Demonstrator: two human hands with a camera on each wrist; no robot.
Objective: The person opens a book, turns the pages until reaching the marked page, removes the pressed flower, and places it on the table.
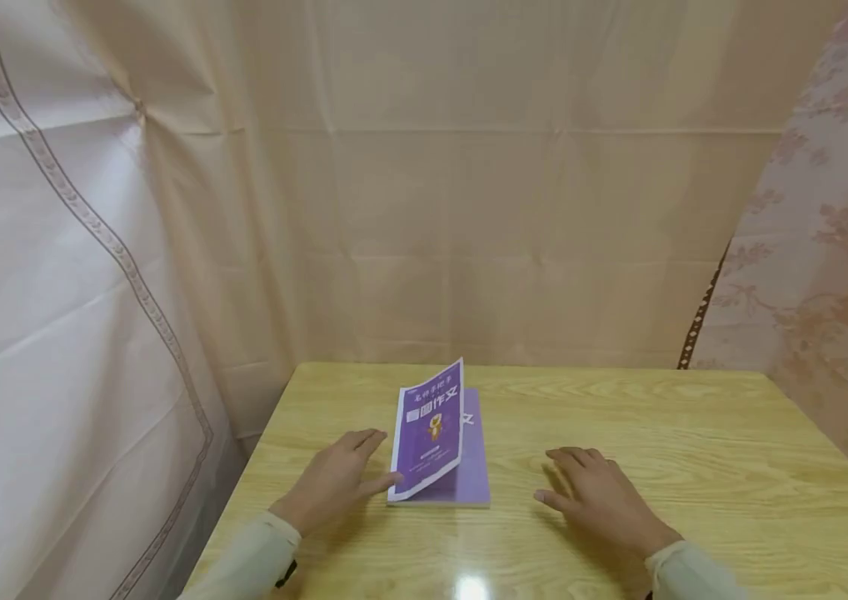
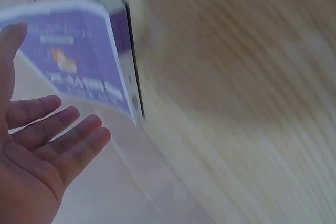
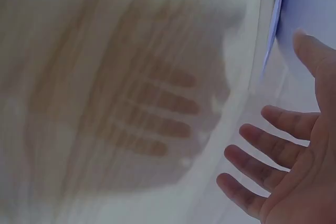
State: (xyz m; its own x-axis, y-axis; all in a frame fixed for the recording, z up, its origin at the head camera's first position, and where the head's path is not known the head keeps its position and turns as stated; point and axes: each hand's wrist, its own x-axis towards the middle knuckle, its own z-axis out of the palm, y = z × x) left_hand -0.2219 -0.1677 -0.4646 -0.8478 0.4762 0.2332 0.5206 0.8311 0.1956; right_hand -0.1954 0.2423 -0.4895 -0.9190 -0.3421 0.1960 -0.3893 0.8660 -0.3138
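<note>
A purple book point(image 1: 475, 467) lies on the wooden table in the head view. Over it a purple cover sheet point(image 1: 424, 467) with a white border, white characters and a small cartoon figure stands tilted, its right edge raised. My left hand point(image 1: 337, 479) is at the left side of the book, fingers apart, the thumb tip right at the sheet's lower left corner. The left wrist view shows the book's spine point(image 2: 131, 72) beside the sheet. To the right of the book, my right hand point(image 1: 604, 500) hovers low over the table with relaxed, spread fingers and holds nothing.
The light wooden table point(image 1: 694, 442) ends at a beige curtain point(image 1: 506, 208) behind it. Pale cloth point(image 1: 57, 333) hangs at the left, flowered cloth point(image 1: 829, 275) at the right. A bright reflection shows on the tabletop near the front.
</note>
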